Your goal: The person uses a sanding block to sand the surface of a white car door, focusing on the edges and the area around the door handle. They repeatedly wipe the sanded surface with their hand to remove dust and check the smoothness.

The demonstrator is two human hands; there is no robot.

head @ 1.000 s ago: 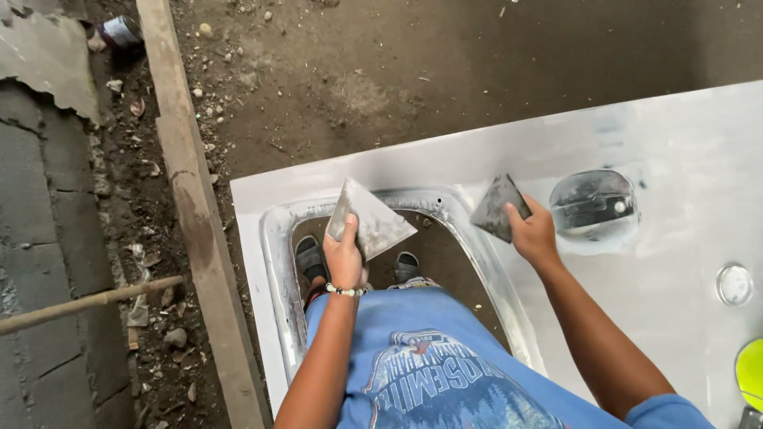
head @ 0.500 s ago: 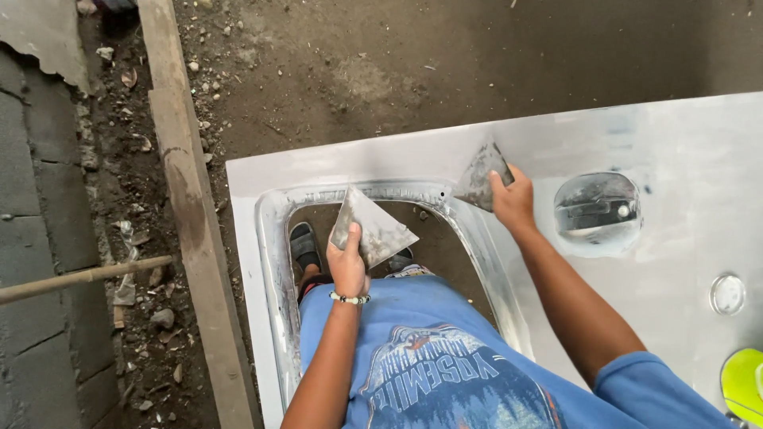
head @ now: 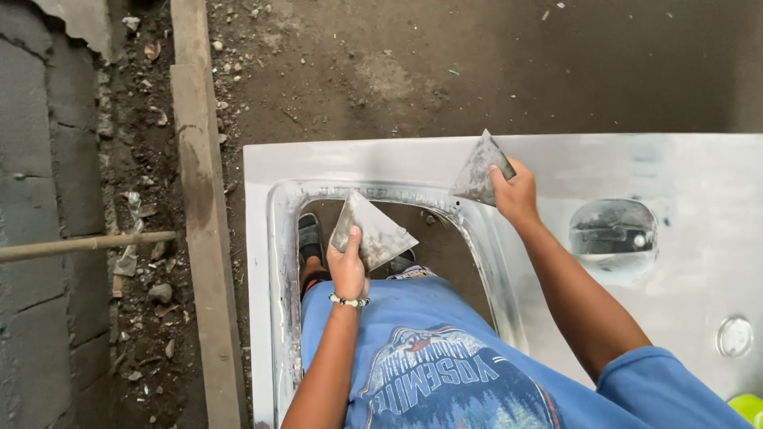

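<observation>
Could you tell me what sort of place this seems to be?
Probably a building site or rough workshop: bare dirt floor, grey block wall, a timber plank, and a white panel being filled with two putty blades.

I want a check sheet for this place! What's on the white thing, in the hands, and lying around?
Surface: white panel with a large rounded opening; grey filler along its rim.
Job's things: two triangular scrapers, both smeared grey.
Clutter: stones and debris on the dirt.
Grippers: left hand holds left scraper over the opening; right hand holds right scraper at the rim's far corner.
Cables: nothing seen.
Surroundings: wooden plank, block wall, dirt floor.
</observation>
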